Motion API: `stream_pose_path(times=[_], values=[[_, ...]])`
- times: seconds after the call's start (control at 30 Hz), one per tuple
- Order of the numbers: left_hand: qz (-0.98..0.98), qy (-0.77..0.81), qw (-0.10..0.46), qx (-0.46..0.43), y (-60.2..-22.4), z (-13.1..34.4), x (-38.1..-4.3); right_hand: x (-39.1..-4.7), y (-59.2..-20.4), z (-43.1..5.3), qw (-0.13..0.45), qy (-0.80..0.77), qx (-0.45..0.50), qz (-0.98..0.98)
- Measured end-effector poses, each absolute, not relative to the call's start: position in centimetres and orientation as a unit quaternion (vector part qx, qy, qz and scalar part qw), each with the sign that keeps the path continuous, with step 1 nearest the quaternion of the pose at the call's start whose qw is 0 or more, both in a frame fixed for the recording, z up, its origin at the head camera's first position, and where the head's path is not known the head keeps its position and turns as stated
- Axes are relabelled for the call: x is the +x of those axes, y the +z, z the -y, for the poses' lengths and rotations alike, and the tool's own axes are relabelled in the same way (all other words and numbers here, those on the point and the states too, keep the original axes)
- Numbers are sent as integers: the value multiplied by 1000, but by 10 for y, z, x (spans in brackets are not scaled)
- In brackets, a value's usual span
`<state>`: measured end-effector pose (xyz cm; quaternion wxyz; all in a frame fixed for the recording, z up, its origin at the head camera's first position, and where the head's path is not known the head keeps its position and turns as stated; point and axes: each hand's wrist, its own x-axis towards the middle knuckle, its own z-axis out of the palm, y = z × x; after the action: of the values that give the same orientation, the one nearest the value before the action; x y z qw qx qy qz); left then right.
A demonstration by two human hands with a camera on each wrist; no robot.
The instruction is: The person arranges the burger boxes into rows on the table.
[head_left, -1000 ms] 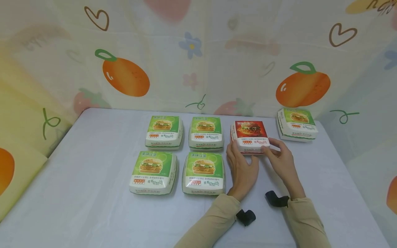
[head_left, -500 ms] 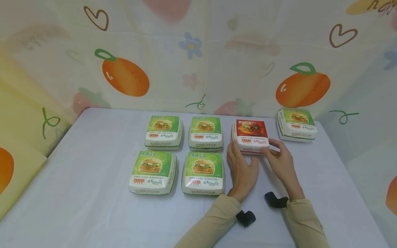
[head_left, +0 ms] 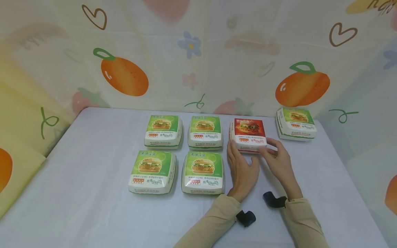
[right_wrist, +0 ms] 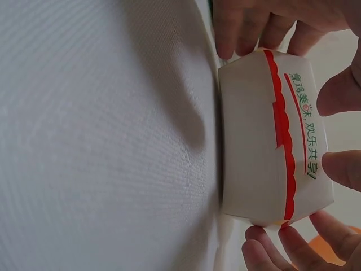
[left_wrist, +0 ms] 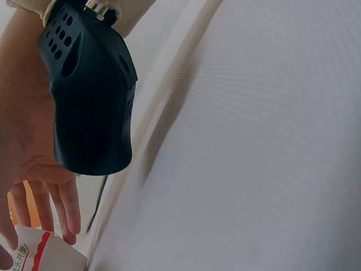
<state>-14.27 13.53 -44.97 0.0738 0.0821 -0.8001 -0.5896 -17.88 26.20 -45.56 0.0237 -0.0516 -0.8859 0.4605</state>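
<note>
A red-and-white burger box (head_left: 248, 132) lies on the table between both hands, its burger picture facing up. My left hand (head_left: 243, 174) lies along its left side with long, straight fingers; the thumb stands apart at the front. With bent fingers at the right side and the thumb on the near edge, my right hand (head_left: 280, 162) grips the box. In the right wrist view the box front (right_wrist: 254, 135) shows a wavy red band, with fingers at both ends. Only a corner of the box (left_wrist: 62, 257) shows in the left wrist view, below the left fingers.
Several green-and-white burger boxes stand to the left, the nearest being a front box (head_left: 203, 172) and a back box (head_left: 204, 132). Another green box (head_left: 296, 124) sits at the back right corner. A printed curtain (head_left: 217, 69) hangs behind the white table (head_left: 93, 206).
The red box has shifted slightly right and then back left, turning a little between the hands. Both hands keep their places beside it, and the green boxes have not moved.
</note>
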Motion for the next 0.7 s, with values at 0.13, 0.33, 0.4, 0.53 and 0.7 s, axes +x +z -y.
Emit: stream_pose_path(times=[0.13, 0.33, 0.4, 0.53, 0.7], values=[[800, -590, 72, 82, -449, -136, -142, -183, -466, -267, 28, 464, -57, 884], [800, -590, 71, 80, -449, -136, -141, -185, -468, -269, 30, 467, -56, 882], [800, -590, 71, 78, -449, -136, -141, -185, -469, -269, 31, 468, -56, 882], [800, -592, 70, 76, -449, -136, -140, -187, -472, -269, 30, 466, -60, 882], [797, -595, 69, 74, -449, -137, -139, -184, -466, -267, 22, 461, -65, 885]])
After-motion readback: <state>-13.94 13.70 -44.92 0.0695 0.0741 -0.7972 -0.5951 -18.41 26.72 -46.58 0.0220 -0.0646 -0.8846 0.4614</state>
